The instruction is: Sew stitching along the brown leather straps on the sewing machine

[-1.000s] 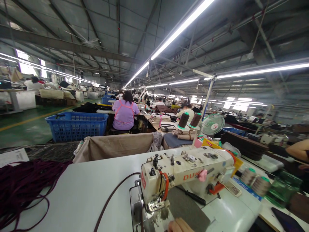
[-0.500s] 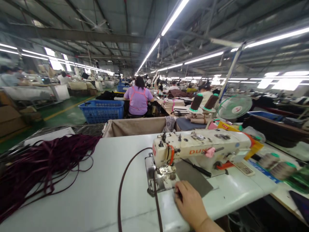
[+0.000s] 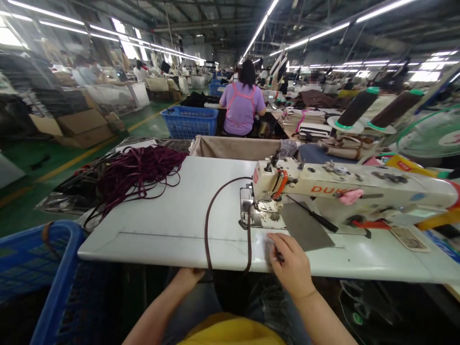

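Observation:
My right hand [image 3: 292, 262] rests at the table's front edge, just right of the presser foot of a sewing machine [image 3: 305, 189]. Its fingers are curled together, and whatever they hold, if anything, is hidden. My left hand [image 3: 189, 279] is below the front edge, with the fingers tucked out of sight under the tabletop [image 3: 161, 215]. Near it, a narrow dark brown strap [image 3: 207, 223] arcs from behind the needle area down over the edge. The strap's other side runs from the presser foot over the edge, left of my right hand.
A heap of maroon cords [image 3: 143, 167] lies on the far left. Blue baskets stand at lower left [image 3: 64, 268] and farther back [image 3: 189, 122]. Right of the needle are a grey plate [image 3: 305, 227] and a black-handled tool [image 3: 325, 221]. A co-worker [image 3: 242, 108] sits ahead.
The view has tilted down and turned left, bringing my left hand, the front edge and the near blue basket into sight. My right hand stays beside the needle area, slightly nearer the edge.

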`<state>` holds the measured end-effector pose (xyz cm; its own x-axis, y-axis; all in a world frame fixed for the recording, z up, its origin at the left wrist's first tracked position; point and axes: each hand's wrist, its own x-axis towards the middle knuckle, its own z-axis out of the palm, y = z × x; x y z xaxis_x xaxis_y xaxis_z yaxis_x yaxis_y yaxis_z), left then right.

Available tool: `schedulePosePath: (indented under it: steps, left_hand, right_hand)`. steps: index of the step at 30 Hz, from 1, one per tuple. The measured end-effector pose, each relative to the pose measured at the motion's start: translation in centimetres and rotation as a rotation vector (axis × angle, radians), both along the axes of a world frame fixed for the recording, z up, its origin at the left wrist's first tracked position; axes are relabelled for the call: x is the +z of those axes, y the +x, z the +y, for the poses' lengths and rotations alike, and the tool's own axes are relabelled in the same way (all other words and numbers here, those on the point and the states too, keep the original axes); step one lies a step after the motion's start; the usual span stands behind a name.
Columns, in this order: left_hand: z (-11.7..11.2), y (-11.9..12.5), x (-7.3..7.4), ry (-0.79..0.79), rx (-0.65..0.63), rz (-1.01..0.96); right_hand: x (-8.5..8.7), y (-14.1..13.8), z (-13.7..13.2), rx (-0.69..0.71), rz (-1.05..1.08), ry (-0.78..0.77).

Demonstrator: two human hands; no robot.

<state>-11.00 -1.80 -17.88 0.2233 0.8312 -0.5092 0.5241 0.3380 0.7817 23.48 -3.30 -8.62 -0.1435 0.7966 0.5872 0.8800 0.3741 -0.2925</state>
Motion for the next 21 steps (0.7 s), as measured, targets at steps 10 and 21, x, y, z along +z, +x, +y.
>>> schedulePosePath:
  steps: [10, 21]
  left_hand:
    - [-0.5, -2.3, 12.6, -0.142, -0.646, -0.054]
    - [5.5, 7.8, 13.2, 0.249, -0.06, -0.258]
  right_hand:
    - [0.4, 0.9, -6.4, 0.413, -0.168, -0.144]
    - [-2.5, 0.0, -6.4, -0.006, 0.476, -0.881]
